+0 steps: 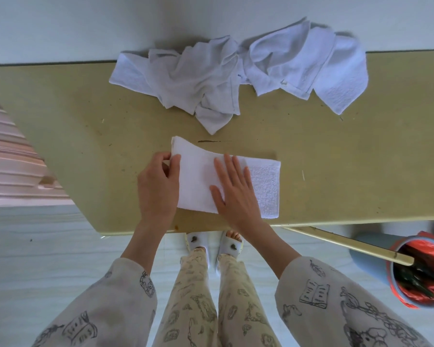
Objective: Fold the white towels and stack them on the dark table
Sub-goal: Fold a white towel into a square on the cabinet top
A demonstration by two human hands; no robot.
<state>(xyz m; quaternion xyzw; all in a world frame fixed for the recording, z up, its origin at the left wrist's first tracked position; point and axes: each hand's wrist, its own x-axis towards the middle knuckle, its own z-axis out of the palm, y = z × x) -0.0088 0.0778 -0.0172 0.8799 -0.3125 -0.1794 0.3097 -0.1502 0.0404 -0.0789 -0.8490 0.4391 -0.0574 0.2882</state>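
Note:
A partly folded white towel [198,171] lies on the olive-tan table [85,136] near its front edge. My left hand [158,186] pinches the towel's left edge, which is lifted slightly off the table. My right hand [236,189] lies flat on the towel's middle, fingers straight, pressing it down. The towel's right end [266,189] lies single-layered and uncovered. A crumpled heap of unfolded white towels [236,73] sits at the table's far edge against the wall.
A pink ribbed object [13,161] stands left of the table. A blue bin with a red liner [416,269] stands on the floor at the right, under a table bar [348,244]. My feet in slippers [213,244] are below the front edge.

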